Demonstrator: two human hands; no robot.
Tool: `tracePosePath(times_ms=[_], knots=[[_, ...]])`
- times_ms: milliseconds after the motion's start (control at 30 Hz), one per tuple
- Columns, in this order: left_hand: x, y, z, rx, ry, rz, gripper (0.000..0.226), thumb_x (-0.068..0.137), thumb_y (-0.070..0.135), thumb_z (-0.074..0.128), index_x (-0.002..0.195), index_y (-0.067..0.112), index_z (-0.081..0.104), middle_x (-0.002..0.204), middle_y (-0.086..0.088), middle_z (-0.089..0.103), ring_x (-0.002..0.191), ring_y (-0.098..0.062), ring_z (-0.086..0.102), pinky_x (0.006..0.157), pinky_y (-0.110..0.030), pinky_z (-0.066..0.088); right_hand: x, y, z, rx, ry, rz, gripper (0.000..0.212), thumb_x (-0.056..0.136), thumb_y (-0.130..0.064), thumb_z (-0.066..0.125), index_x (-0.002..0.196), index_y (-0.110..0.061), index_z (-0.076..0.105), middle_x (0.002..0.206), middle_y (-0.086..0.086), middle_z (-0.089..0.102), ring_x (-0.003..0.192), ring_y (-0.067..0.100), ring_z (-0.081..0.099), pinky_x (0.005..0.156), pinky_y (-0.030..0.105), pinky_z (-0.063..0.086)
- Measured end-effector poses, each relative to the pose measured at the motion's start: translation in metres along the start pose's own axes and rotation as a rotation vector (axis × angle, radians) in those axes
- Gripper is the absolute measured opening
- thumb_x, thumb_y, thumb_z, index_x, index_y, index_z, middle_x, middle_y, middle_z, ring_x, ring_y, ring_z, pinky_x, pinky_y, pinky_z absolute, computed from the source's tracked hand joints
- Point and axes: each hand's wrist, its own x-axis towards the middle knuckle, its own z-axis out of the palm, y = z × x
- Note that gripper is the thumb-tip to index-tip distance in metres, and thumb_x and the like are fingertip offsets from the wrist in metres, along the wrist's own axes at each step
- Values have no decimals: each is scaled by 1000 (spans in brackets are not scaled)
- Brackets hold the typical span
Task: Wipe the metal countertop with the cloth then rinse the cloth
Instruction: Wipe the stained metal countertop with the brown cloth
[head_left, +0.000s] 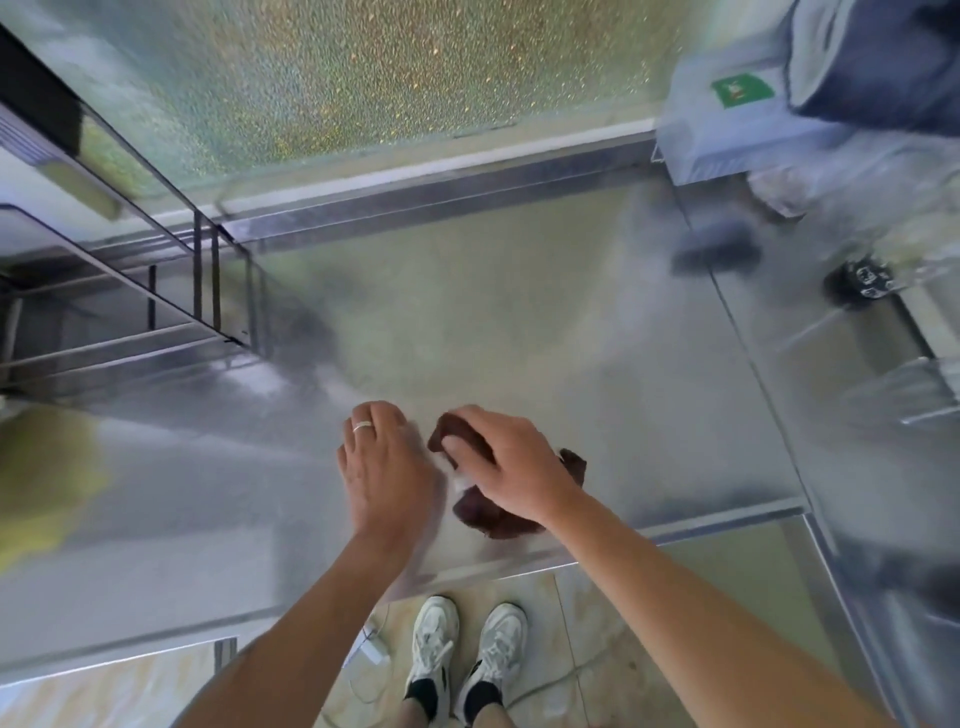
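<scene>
The cloth (488, 512) lies bunched low in the middle of the frame, close to the near edge of the tabletop (519, 338), and the right hand (511, 462) sits directly on top of it, fingers curled round a fold that pokes out toward the upper left. So the right grip is holding the cloth; nothing lies between hand and fabric. The bundle's long axis runs roughly from that upper-left fold down toward the lower right, in line with the forearm. The left hand (387, 462) is just beside it on the left side of the frame, flat on the metal with relaxed fingers and a ring (362, 426) showing, its grip wide and holding nothing. The right hand is plainly the one placed to do the wiping; most of the unwiped-looking surface stretches away toward the top of the frame, so I judge the stroke would go away from the body.

The cloth is dark brown, soft and crumpled, with a small white patch near the thumb. The tabletop is brushed steel, smooth and reflective, with a seam running down the right side. Behind it stands pebbled glass (363, 78); a wire rack (182, 291) is at the left. Blur hides finer detail
</scene>
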Motion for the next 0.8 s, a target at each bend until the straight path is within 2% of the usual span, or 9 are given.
tracePosePath(times_ms=[67, 133, 200, 300, 433, 500, 567, 633, 800], knots=[[7, -3, 2, 12, -17, -19, 19, 88, 2, 42, 103, 9, 51, 107, -9, 51, 102, -31, 49, 88, -42, 42, 17, -5, -24, 320, 81, 179, 27, 101, -43, 50, 102, -25, 70, 89, -12, 72, 87, 6, 67, 82, 33, 51], [14, -4, 2, 13, -23, -23, 20, 90, 2, 42, 106, 10, 52, 109, -9, 51, 104, -30, 49, 90, -42, 42, 44, 1, -46, 450, 167, 244, 32, 104, -44, 47, 114, -24, 70, 110, -10, 74, 108, 9, 66, 100, 36, 49], [20, -7, 1, 18, -18, -27, 25, 89, 8, 36, 107, 11, 52, 111, -8, 51, 105, -29, 48, 90, -41, 42, 67, 9, -60, 168, 241, 289, 48, 107, -46, 39, 143, -18, 55, 145, 2, 58, 138, 18, 49, 118, 36, 34], [29, -13, 0, 52, -14, 7, 33, 86, 11, 30, 111, 12, 51, 115, -8, 50, 108, -28, 47, 93, -42, 44, 71, 20, -61, -238, 529, 239, 63, 104, -49, 35, 150, -6, 44, 154, 15, 46, 145, 30, 38, 121, 44, 32], [41, -25, 7, 124, -65, -35, 36, 84, 5, 45, 120, 11, 49, 126, -9, 45, 118, -31, 44, 97, -42, 43, 66, 30, -9, -500, 237, 56, 69, 102, -46, 48, 158, -8, 33, 167, 15, 25, 155, 32, 23, 123, 49, 26], [47, -32, 8, 262, -122, -33, 48, 76, 10, 50, 124, 11, 46, 131, -9, 41, 123, -32, 40, 98, -42, 40, 67, 30, 15, -567, 262, 108, 78, 100, -50, 51, 162, -10, 25, 171, 14, 14, 158, 31, 16, 126, 46, 23], [55, -41, 5, 328, -131, -45, 55, 73, 11, 53, 127, 8, 45, 134, -13, 42, 126, -35, 40, 97, -43, 41, 79, 26, 23, -540, 358, 228, 82, 100, -52, 49, 163, -10, 17, 171, 15, 10, 157, 30, 19, 126, 40, 26], [62, -54, -1, 357, -116, -44, 60, 72, 10, 58, 129, 3, 45, 137, -17, 42, 129, -37, 41, 98, -46, 42, 97, 21, 24, -508, 389, 263, 82, 101, -49, 50, 163, -8, 15, 171, 15, 11, 157, 29, 21, 125, 39, 27], [74, -75, -12, 326, -110, -39, 45, 71, 13, 59, 116, 12, 50, 124, -5, 51, 120, -28, 48, 97, -42, 43, 139, 8, 44, -524, 262, 32, 60, 104, -31, 45, 159, -10, 33, 167, 7, 32, 155, 25, 27, 123, 42, 29]])
